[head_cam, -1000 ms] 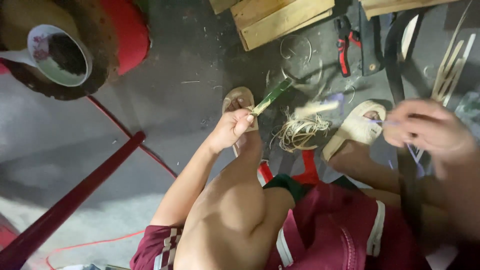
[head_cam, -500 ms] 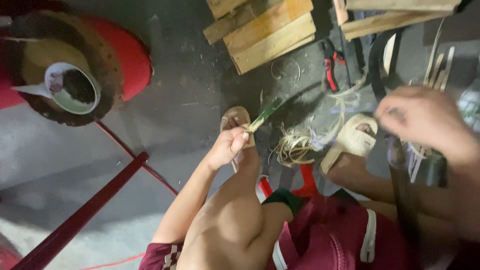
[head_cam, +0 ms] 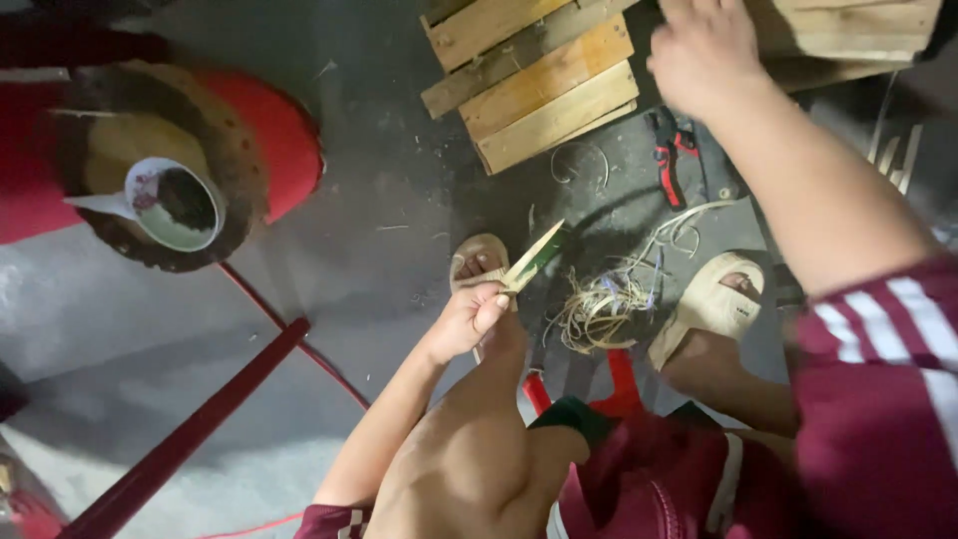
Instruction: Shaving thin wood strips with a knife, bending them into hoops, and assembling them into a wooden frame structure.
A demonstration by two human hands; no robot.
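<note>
Gripped in the left hand (head_cam: 467,321): a short green-and-tan bamboo strip (head_cam: 532,262).

From the head camera, that hand closes its fingers round the strip's lower end, over the left knee, the strip slanting up to the right above a sandalled foot (head_cam: 479,262). Right hand (head_cam: 705,52) reaches up over the wooden pallet (head_cam: 539,85); whether it grasps anything cannot be told. Pale shavings (head_cam: 604,304) lie between the feet, red pliers (head_cam: 671,160) near the pallet.

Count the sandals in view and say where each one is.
2. One sandal sits just beyond the left hand holding the bamboo strip. The other sandal is right of the pile of shavings. Both are worn; none seem hidden.
</note>
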